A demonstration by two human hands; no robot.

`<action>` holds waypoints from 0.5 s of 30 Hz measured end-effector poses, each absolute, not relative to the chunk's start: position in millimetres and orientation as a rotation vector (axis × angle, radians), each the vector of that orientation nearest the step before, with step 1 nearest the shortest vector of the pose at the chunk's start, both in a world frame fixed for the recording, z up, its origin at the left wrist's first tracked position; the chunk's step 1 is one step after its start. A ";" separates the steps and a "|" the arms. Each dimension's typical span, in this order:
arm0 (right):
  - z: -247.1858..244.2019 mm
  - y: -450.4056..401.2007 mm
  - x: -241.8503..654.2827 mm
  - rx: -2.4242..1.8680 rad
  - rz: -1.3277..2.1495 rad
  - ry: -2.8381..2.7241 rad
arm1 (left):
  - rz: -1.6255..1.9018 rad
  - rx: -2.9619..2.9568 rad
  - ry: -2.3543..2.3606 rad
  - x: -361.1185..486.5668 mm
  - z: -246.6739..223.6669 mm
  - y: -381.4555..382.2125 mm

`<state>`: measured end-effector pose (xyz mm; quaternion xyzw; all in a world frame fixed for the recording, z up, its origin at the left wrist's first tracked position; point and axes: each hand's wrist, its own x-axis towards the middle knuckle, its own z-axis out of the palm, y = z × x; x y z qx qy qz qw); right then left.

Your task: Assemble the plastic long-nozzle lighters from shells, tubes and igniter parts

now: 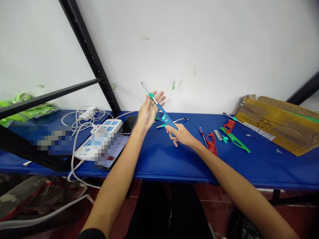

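Note:
A long-necked lighter (167, 121) with a blue body, a green collar and a metal tube slants up and left above the blue shelf. My right hand (179, 134) is wrapped round the lower end of its handle. My left hand (149, 111) is open behind the metal tube, palm showing and fingers spread, with the thumb beside the green collar; whether it touches the collar I cannot tell. Behind the lighter, another metal lighter tube (177, 120) with a green part lies on the shelf, partly hidden.
Right of my hands lie a screwdriver (201, 132), red handle pieces (211, 142), a green handle shell (236, 140) and a clear insert (217, 135). A taped cardboard box (276, 122) stands at the right. At left are a power strip (84, 150), white cables (74, 139) and phones (129, 124).

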<state>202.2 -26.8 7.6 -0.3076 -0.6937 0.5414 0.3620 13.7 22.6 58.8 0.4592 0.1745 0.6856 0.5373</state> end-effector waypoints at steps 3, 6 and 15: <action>3.9 -20.1 208.6 -0.823 1.328 -1.840 | 1.647 1.088 0.488 5.4 49.7 31.1; -0.9 -15.0 212.5 -0.854 1.235 -1.871 | 1.524 1.123 0.531 8.4 39.1 31.7; -10.0 -11.4 211.4 -0.895 1.113 -1.842 | 1.432 1.082 0.547 28.1 36.1 22.5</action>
